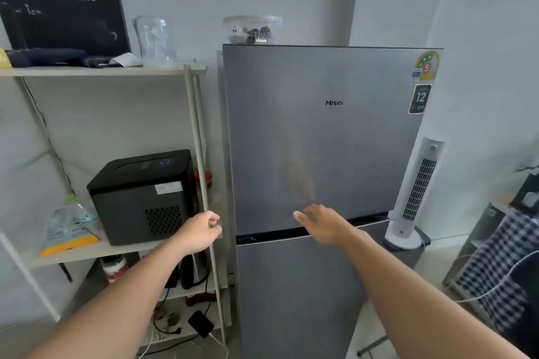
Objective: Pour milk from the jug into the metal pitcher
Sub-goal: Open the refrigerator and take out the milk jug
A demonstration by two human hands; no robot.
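Observation:
Neither a milk jug nor a metal pitcher is in view. A grey two-door fridge stands shut right in front of me. My right hand is stretched out with straight fingers, slightly blurred, over the bottom edge of the upper door, just above the dark gap between the doors. Whether it touches the door I cannot tell. My left hand hovers left of the fridge, in front of a shelf post, its fingers loosely curled and holding nothing.
To the left is an open shelf rack with a black ice maker, bottles, a kettle and cables lower down. A clear container sits on the fridge. A white tower fan stands at the right, a checked cloth further right.

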